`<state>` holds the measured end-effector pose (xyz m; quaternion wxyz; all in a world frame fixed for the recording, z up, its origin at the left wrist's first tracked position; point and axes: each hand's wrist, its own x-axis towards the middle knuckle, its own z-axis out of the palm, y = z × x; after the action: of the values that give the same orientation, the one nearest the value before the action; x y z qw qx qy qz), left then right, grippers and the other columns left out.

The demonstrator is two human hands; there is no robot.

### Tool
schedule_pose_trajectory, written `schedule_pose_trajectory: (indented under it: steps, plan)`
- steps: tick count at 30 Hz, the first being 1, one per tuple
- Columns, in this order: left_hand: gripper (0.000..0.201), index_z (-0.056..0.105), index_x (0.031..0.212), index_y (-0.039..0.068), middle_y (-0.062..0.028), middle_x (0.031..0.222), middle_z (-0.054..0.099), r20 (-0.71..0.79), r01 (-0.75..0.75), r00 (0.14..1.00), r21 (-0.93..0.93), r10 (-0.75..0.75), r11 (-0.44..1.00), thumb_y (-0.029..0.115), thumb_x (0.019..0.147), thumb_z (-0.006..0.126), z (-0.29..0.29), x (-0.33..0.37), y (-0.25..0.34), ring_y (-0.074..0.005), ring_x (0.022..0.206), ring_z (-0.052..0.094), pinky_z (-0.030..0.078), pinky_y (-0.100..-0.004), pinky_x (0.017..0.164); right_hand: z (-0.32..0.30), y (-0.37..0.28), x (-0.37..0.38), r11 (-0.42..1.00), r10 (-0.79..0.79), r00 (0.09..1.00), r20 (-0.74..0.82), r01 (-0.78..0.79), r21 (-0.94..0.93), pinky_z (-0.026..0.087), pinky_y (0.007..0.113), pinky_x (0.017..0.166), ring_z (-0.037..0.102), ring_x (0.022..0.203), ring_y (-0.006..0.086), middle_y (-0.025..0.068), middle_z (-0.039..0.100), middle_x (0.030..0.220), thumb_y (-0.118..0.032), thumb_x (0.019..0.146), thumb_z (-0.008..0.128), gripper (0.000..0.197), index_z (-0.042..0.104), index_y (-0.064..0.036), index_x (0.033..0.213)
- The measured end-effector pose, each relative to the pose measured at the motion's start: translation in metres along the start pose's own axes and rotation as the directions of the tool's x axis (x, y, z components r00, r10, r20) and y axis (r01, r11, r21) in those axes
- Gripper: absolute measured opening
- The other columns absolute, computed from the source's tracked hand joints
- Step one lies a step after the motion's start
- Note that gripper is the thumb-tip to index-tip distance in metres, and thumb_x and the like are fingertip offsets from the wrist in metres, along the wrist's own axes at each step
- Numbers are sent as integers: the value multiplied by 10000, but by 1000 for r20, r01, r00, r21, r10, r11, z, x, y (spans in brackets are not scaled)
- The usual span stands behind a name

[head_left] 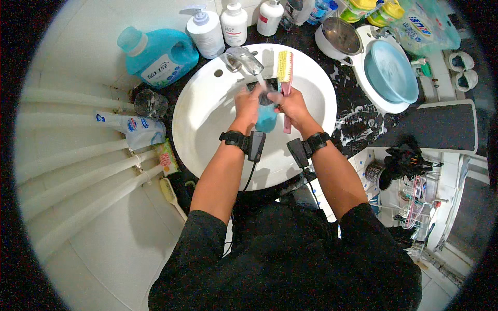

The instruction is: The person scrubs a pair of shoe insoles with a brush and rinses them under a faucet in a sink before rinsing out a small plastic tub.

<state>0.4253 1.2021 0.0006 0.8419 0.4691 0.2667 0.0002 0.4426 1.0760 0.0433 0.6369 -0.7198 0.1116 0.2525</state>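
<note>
In the white oval sink, both my hands are under the running tap. My right hand is closed around a pink scrub brush, whose yellow and white bristles point up toward the sink's far rim. My left hand grips the side of a teal and dark item between the two hands. Fingers and splashing water blur that item, so its kind cannot be made out. My right thumb reaches over toward its dark upper part.
Left of the sink stand a blue detergent jug and a clear spray bottle. White pump bottles line the back. On the right are a metal pot, a blue basin and suds on the black counter. White pipes run along the left wall.
</note>
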Motion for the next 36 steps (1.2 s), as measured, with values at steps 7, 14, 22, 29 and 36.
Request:
schedule_pose_trajectory:
  steps: [7, 14, 22, 29, 36]
  plan:
    - [255, 593, 930, -54, -72, 847, 627, -138, -91, 982, 270, 132, 959, 186, 849, 628, -23, -11, -7, -152, 726, 576, 463, -312, 666, 13, 8, -15, 985, -71, 997, -1, 70, -158, 449, 245, 492, 492, 605, 99, 57, 574, 869, -361, 901, 515, 422, 542, 12, 1096]
    - [242, 545, 1083, -31, -104, 988, 606, -250, -69, 962, 160, 108, 985, 115, 891, 549, -44, -32, -3, -201, 836, 579, 463, -333, 759, 31, 33, -21, 987, -39, 999, 18, 41, -154, 386, 264, 454, 414, 487, 120, 40, 459, 763, -480, 927, 398, 560, 552, 29, 1099]
    - [292, 518, 1127, -15, -103, 1049, 584, -150, -79, 986, -46, 71, 996, 125, 876, 571, -33, -36, 3, -214, 929, 566, 465, -357, 802, 21, 30, -41, 999, -10, 1000, 15, 10, 46, 391, 235, 433, 375, 457, 69, -13, 397, 689, -431, 948, 393, 507, 560, 26, 1095]
    - [283, 542, 1088, -15, -97, 1024, 596, -122, -4, 992, -242, -27, 970, 157, 867, 583, -30, -29, -5, -185, 898, 566, 456, -328, 778, 17, 13, -42, 996, 2, 991, 132, -15, 92, 395, 239, 433, 368, 434, 83, -16, 391, 624, -398, 965, 367, 485, 563, 31, 1076]
    - [308, 554, 1089, -34, -107, 1028, 596, -247, -72, 969, -163, 30, 984, 165, 856, 595, -34, -28, -1, -212, 901, 561, 462, -353, 766, 16, 20, -38, 998, 7, 989, 145, -16, 65, 406, 243, 439, 405, 425, 95, 11, 450, 600, -370, 969, 368, 431, 572, 9, 988]
